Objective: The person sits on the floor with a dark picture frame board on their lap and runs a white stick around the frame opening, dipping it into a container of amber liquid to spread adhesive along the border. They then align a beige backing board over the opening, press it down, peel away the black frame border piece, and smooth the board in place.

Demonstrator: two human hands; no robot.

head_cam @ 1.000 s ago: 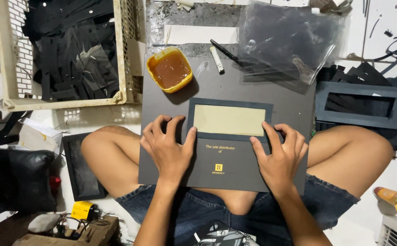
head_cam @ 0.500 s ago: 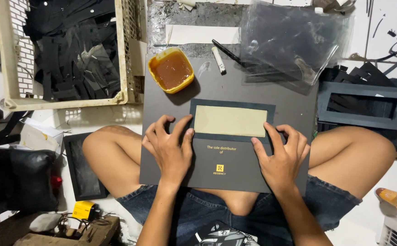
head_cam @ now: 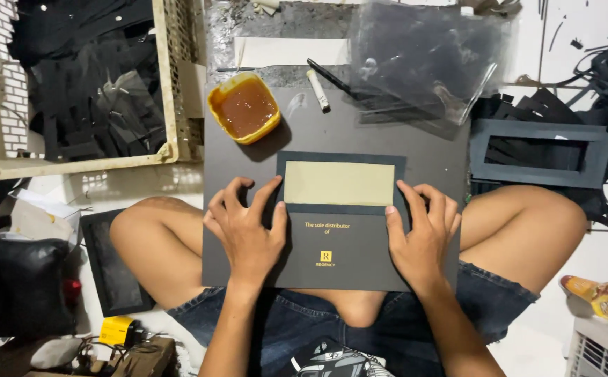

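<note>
A dark grey card folder with gold print lies on a larger dark board across my lap. A tan rectangular panel fills its upper window. My left hand presses flat on the folder's left edge, fingers spread. At the right edge my right hand presses down the same way. Neither hand grips anything.
A yellow tub of brown glue stands at the board's upper left, with a white stick and a black pen beside it. Clear plastic sheets lie at the top right. A cream crate of black pieces is left; a dark frame right.
Both hands stay pressed on the folder's sides; the fingers have shifted only slightly. The folder has not moved.
</note>
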